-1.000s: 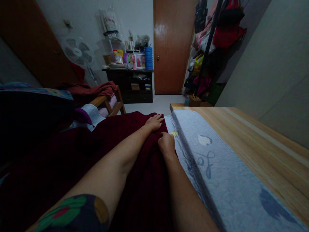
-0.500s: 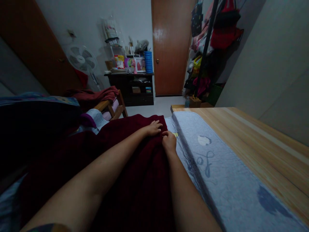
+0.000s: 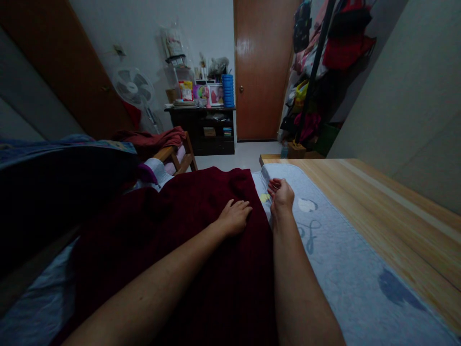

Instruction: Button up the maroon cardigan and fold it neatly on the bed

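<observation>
A dark red cloth point(image 3: 201, 211) lies spread over the bed, with soft folds at its far edge. My left hand point(image 3: 235, 217) rests palm down on it near its right edge, fingers stretched out. Just past that edge, my right hand point(image 3: 282, 196) is above the light blue padded bed cover point(image 3: 345, 269), palm turned inward and fingers loosely curled and apart. Nothing shows in its grasp. The bed cover has grey printed letters and a white shape, and a raised fold at its far end.
Right of the cover runs a wooden board point(image 3: 396, 202). A dark heap of cloth point(image 3: 65, 187) stands at the left, near a wooden chair point(image 3: 188, 154) with red cloth. Farther back are a white fan point(image 3: 133, 86), a dark cabinet point(image 3: 201, 129) and a brown door point(image 3: 262, 72).
My right hand has left the cloth's edge and moved right, over the bed cover, its fingers loosened. My left hand has slid nearer. The red cloth's right edge lies straighter and flatter.
</observation>
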Demonstrator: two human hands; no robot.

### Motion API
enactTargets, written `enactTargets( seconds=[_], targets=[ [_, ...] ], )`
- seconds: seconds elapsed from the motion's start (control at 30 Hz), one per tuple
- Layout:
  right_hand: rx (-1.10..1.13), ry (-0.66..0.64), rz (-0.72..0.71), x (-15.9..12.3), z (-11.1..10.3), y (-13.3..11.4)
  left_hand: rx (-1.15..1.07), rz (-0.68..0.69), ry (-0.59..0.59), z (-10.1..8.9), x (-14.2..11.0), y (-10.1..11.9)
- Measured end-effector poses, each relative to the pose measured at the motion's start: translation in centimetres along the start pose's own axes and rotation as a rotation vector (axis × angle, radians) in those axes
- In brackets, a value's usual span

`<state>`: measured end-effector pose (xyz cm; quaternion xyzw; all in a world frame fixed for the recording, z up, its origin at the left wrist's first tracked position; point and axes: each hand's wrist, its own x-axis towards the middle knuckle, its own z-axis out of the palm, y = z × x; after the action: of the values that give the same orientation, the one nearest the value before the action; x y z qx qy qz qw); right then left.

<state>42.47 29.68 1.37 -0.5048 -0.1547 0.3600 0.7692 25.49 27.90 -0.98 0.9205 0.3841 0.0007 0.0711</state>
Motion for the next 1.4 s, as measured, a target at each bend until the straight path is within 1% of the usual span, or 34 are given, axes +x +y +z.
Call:
enactTargets(
  seconds=[0.1,0.23,0.27,0.3,0.4,0.57,0.73,0.83,0.9,0.97,1.03,1.07,1.1,1.13,1.2,1.27,1.3,1.33,1.37,1.4],
  targets=[
    [-0.015,0.037,0.001,-0.1,-0.2,-0.5,0.008,0.018,0.045,-0.4,0.2,0.5],
    [-0.014,0.019,0.050,-0.2,0.2,0.1,-0.035,0.185,0.140,-1.1,0.1,2.7],
    [-0.013,0.015,0.058,-0.2,0.3,0.3,-0.063,0.201,0.149,-1.1,0.2,3.3],
    [-0.014,0.012,0.061,-0.2,0.4,0.5,-0.089,0.188,0.154,-1.0,0.4,3.8],
    [-0.012,0.009,0.050,-0.1,0.3,0.7,-0.151,0.074,0.157,-0.2,1.2,4.7],
    [-0.001,-0.006,0.073,-0.1,0.0,0.7,-0.260,-0.017,0.115,1.1,2.4,4.3],
    [0.008,0.022,0.100,-0.1,-0.1,0.6,-0.236,-0.109,0.141,1.6,2.7,4.8],
    [0.008,0.036,0.101,0.2,-0.2,0.7,-0.247,-0.152,0.183,1.7,3.0,5.3],
    [0.013,0.049,0.085,0.3,-0.4,0.8,-0.386,-0.192,0.229,1.3,3.2,5.4],
    [0.011,0.047,0.061,0.4,-0.5,1.1,-0.638,-0.234,0.259,0.2,3.1,5.2],
    [-0.001,0.013,0.034,0.4,-0.5,1.4,-0.889,-0.267,0.279,-1.5,2.6,4.5],
    [-0.011,-0.019,0.024,0.3,-0.4,1.6,-0.968,-0.279,0.295,-2.5,2.1,3.8],
    [-0.027,-0.063,0.020,0.2,-0.3,1.9,-0.990,-0.292,0.334,-3.6,1.4,3.0],
    [-0.052,-0.115,0.020,0.1,-0.1,2.1,-0.963,-0.308,0.380,-4.7,0.5,2.0],
    [-0.122,-0.217,0.020,-0.2,0.3,2.6,-0.819,-0.365,0.476,-6.6,-1.6,-0.3],
    [-0.187,-0.260,0.008,-0.5,0.6,3.0,-0.597,-0.456,0.506,-7.8,-3.9,-2.3],
    [-0.206,-0.252,0.000,-0.6,0.8,3.1,-0.462,-0.504,0.507,-8.0,-5.0,-2.9],
    [-0.213,-0.229,0.000,-0.7,0.8,3.0,-0.339,-0.519,0.494,-8.0,-5.9,-3.2],
    [-0.205,-0.205,0.011,-0.8,0.9,2.8,-0.250,-0.500,0.475,-7.8,-6.6,-3.0],
    [-0.182,-0.182,0.026,-0.8,0.9,2.5,-0.199,-0.448,0.450,-7.3,-7.0,-2.5]
  ],
)
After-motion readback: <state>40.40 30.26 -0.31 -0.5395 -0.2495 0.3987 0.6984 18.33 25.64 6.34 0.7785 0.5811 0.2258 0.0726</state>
